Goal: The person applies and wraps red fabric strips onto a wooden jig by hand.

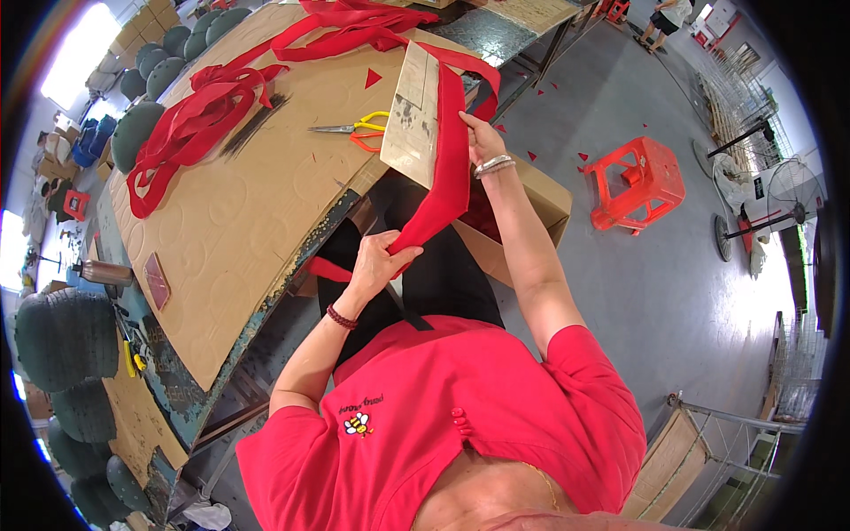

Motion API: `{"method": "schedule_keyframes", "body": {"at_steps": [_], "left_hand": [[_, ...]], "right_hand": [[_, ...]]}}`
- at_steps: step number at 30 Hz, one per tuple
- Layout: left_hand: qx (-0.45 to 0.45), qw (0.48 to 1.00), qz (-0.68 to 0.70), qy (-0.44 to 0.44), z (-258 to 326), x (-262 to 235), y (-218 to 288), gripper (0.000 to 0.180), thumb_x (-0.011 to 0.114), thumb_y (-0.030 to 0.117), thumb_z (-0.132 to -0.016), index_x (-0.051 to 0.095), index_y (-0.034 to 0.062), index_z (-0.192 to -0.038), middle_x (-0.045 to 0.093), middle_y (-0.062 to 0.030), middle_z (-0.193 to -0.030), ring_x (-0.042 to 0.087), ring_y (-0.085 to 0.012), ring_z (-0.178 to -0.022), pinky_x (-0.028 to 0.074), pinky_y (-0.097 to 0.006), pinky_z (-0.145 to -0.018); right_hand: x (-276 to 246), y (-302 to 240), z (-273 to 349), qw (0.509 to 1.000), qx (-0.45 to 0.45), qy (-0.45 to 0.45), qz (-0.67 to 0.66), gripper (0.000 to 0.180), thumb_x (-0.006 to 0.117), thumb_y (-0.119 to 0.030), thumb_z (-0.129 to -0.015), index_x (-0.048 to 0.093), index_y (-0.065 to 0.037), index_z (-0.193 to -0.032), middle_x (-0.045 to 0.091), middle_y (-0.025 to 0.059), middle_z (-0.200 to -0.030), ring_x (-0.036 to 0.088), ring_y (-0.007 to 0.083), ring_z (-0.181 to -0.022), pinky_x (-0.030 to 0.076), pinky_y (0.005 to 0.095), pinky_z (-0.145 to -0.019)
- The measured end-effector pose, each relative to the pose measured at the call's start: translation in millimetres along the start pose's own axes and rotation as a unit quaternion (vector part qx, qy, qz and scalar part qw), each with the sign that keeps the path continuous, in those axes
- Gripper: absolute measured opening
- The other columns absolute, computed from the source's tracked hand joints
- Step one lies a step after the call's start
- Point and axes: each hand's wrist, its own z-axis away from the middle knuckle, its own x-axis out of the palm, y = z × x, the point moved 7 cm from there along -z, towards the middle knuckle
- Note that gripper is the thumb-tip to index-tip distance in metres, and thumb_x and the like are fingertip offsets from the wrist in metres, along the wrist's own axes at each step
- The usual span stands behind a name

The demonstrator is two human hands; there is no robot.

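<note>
At the near edge of the counter [266, 221]:
Red ribbon [447, 168]: wound over a flat cardboard board [412, 115]; its far run is led across the counter to a loose heap.
Right hand [478, 137]: pressed on the ribbon at the board's right edge; the fingers are hidden behind it, so their grip cannot be told.
Left hand [381, 261]: fingers clenched on the ribbon's lower end.
Scissors [359, 131]: left lying beyond the board.
Open carton [540, 199]: largely hidden by the right forearm.

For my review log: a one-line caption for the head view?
Left hand and right hand pull a red ribbon around a flat board beside scissors.
</note>
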Motion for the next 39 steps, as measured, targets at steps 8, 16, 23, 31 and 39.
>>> {"method": "schedule_keyframes", "body": {"at_steps": [8, 16, 23, 31, 39], "left_hand": [[0.100, 0.981, -0.163, -0.023, -14, -29, 30, 0.021, 0.073, 0.018, -0.077, 0.070, 0.0004, -0.089, 0.055, -0.0103, -0.070, 0.054, -0.0258, -0.061, 0.042, -0.035, -0.061], [0.054, 0.982, -0.087, -0.160, -48, -31, 47, 0.024, 0.059, 0.006, -0.088, 0.066, 0.0020, -0.111, 0.067, -0.0077, -0.079, 0.056, -0.0081, -0.071, 0.048, -0.028, -0.067], [0.209, 0.946, -0.156, -0.192, -41, -29, 85, 0.026, 0.068, 0.010, -0.082, 0.065, 0.0004, -0.106, 0.060, -0.0087, -0.082, 0.056, -0.0195, -0.075, 0.046, -0.031, -0.069], [0.293, 0.899, -0.275, -0.175, -27, -50, 87, 0.018, 0.066, 0.005, -0.079, 0.064, 0.0017, -0.097, 0.055, -0.0124, -0.084, 0.058, -0.0325, -0.080, 0.047, -0.038, -0.069], [0.355, 0.767, -0.510, 0.160, -80, -142, 114, 0.029, 0.062, -0.003, -0.066, 0.059, 0.0070, -0.093, 0.052, -0.0103, -0.084, 0.058, -0.0295, -0.080, 0.048, -0.039, -0.068]], "right_hand": [[78, -38, 47, 0.970, 0.104, -0.163, -0.148, 0.024, 0.055, -0.013, -0.094, 0.056, 0.005, -0.110, 0.065, 0.0149, -0.095, 0.064, 0.0189, -0.079, 0.051, 0.0266, -0.068], [77, -145, 37, 0.912, 0.061, -0.301, -0.273, 0.033, 0.054, -0.011, -0.088, 0.052, 0.008, -0.115, 0.057, 0.0169, -0.103, 0.059, 0.0240, -0.087, 0.054, 0.0309, -0.066], [87, -235, 67, 0.953, -0.041, -0.299, -0.039, 0.025, 0.049, -0.017, -0.097, 0.054, 0.004, -0.111, 0.061, 0.0113, -0.095, 0.065, 0.0163, -0.079, 0.058, 0.0248, -0.062], [79, -239, 117, 0.976, -0.087, -0.200, -0.026, 0.025, 0.053, -0.019, -0.096, 0.057, 0.003, -0.107, 0.063, 0.0096, -0.083, 0.066, 0.0161, -0.067, 0.055, 0.0218, -0.049], [93, -132, 160, 0.945, -0.128, -0.213, 0.211, 0.022, 0.060, -0.008, -0.090, 0.059, 0.000, -0.110, 0.066, 0.0034, -0.098, 0.064, 0.0087, -0.083, 0.053, 0.0223, -0.075]]}}
